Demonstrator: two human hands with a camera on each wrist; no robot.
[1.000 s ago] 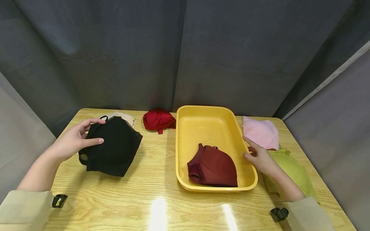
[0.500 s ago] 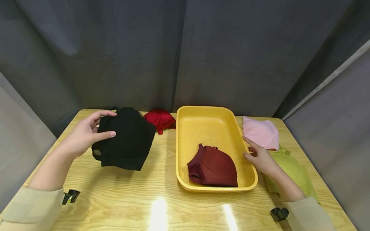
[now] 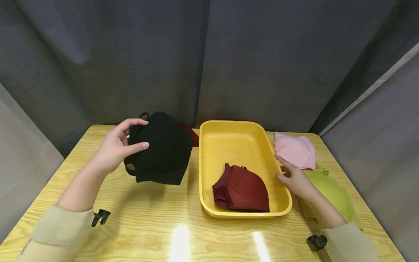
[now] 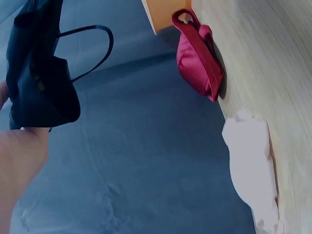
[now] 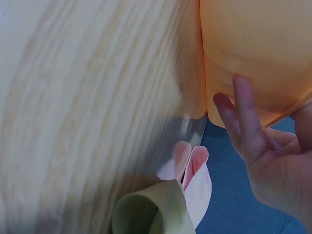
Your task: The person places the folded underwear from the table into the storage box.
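Black bra (image 3: 162, 153) in the left-hand fingers (image 3: 135, 122)

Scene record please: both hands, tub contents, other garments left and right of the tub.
left_hand: left hand pinches black garment, raised above table
right_hand: right hand grips right rim of yellow tub
tub_contents: maroon garment, near end
left_of_tub: red garment, mostly hidden in head view; cream garment, clear in left wrist view
right_of_tub: pink garment, green garment
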